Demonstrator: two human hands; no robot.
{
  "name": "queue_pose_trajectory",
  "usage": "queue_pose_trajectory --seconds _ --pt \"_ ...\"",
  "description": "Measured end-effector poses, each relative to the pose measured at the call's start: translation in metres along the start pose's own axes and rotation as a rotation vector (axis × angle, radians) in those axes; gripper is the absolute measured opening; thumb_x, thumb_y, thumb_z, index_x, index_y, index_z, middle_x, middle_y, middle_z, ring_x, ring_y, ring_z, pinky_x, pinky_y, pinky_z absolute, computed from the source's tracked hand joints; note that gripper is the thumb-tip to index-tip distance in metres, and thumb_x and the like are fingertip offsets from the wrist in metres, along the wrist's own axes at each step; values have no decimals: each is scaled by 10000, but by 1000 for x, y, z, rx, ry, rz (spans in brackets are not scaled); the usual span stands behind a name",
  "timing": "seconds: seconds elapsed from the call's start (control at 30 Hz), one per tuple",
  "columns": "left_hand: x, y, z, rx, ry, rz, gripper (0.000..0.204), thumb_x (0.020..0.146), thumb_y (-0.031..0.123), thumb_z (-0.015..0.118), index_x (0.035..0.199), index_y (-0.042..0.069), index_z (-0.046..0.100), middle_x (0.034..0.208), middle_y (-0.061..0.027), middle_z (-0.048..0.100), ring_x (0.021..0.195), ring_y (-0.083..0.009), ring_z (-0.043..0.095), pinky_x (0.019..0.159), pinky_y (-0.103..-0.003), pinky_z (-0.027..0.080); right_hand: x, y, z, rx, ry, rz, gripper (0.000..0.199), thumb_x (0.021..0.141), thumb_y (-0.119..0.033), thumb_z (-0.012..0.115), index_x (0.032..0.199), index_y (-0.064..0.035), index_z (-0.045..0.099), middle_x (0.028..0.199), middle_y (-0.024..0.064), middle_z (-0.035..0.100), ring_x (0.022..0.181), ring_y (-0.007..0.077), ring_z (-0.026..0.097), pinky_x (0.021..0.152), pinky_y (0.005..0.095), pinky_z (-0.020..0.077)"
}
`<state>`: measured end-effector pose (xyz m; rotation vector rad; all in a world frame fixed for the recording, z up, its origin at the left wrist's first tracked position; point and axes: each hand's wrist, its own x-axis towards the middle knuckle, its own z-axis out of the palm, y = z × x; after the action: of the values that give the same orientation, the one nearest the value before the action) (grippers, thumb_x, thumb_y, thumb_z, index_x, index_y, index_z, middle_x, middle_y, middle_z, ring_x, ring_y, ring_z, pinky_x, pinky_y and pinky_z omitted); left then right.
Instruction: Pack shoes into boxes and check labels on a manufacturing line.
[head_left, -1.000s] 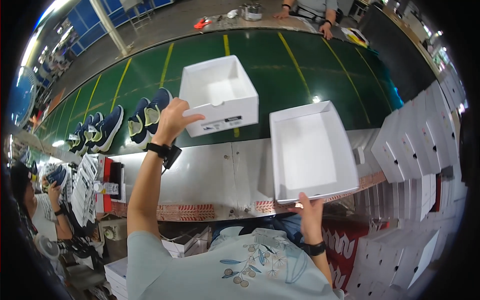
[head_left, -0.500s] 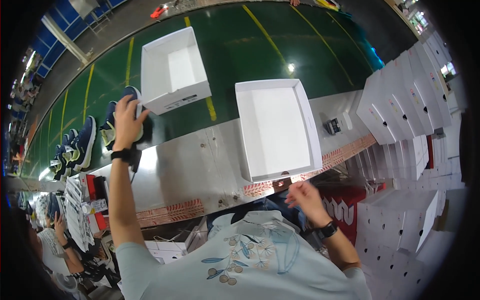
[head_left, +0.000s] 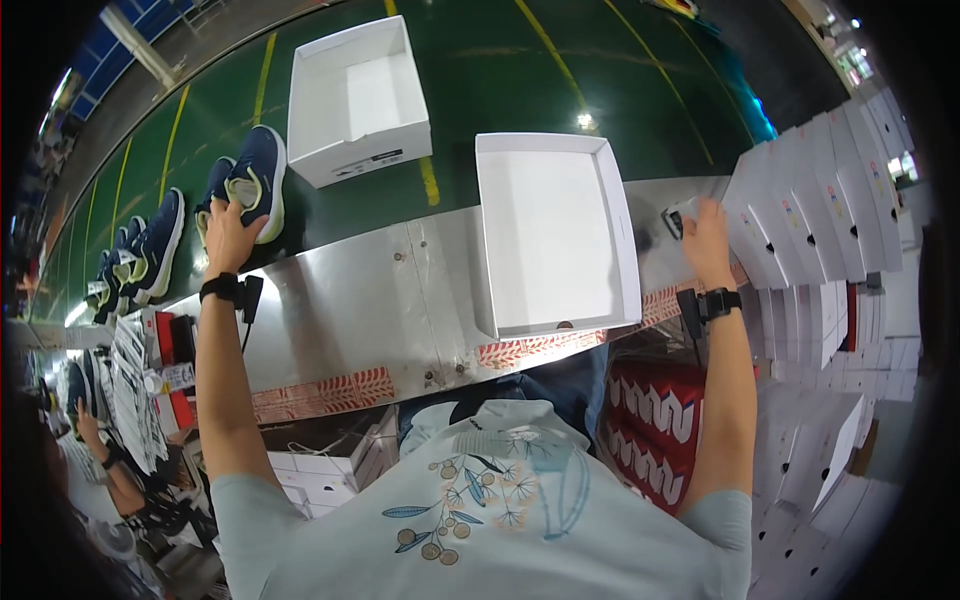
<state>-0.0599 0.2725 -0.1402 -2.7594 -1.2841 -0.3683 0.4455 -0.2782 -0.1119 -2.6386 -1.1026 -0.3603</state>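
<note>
My left hand (head_left: 232,235) grips the heels of a pair of navy sneakers (head_left: 250,180) lying on the green conveyor belt (head_left: 560,70). Just right of them an open white shoebox (head_left: 355,85) sits empty on the belt. A second open white box (head_left: 555,235) lies on the steel ledge (head_left: 360,310) in front of me, with no hand on it. My right hand (head_left: 703,238) is out to the right of that box, its fingers closed over a small grey device (head_left: 676,216) on the ledge.
More navy sneakers (head_left: 140,255) lie further left on the belt. Rows of stacked white shoeboxes (head_left: 830,210) fill the right side. Flat white cartons (head_left: 330,465) sit under the ledge. Another person's arm (head_left: 110,470) shows at the lower left beside hanging papers (head_left: 128,400).
My left hand let go of the white shoebox, which now rests on the belt, and dropped onto the sneakers. My right hand released the other box on the ledge and moved right to the device.
</note>
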Motion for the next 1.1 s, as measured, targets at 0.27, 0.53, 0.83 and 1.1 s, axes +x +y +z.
queue_pose_trajectory --seconds 0.27,0.53,0.83,1.1 --pt "-7 -8 5 -21 2 -27 490 783 395 810 1038 12 641 1127 -212 566 994 -437 591 846 -499 481 -43 -211 -58 613 -494 -504 372 828 5 658 1166 46 508 1109 233 538 1021 405 516 929 461 425" --pt "-8 -1 22 -6 104 22 479 778 360 817 1075 37 627 1098 -178 570 978 -401 590 809 -498 476 -73 -237 -21 570 -488 -648 358 806 26 634 1143 42 515 1072 188 546 998 361 515 890 435 425" --pt "-5 4 24 -22 126 26 457 779 332 821 1063 53 596 1107 -173 566 997 -401 579 819 -503 465 -87 -236 5 472 -424 -703 382 755 25 554 1136 41 526 1050 169 544 966 339 512 852 410 444" --pt "7 -16 -21 -231 -141 -31 558 723 270 865 1155 93 558 1148 -231 518 1066 -400 525 958 -418 460 -71 -228 -8 486 -477 -615 340 803 -31 632 1121 43 536 1081 196 556 1003 378 529 857 449 451"
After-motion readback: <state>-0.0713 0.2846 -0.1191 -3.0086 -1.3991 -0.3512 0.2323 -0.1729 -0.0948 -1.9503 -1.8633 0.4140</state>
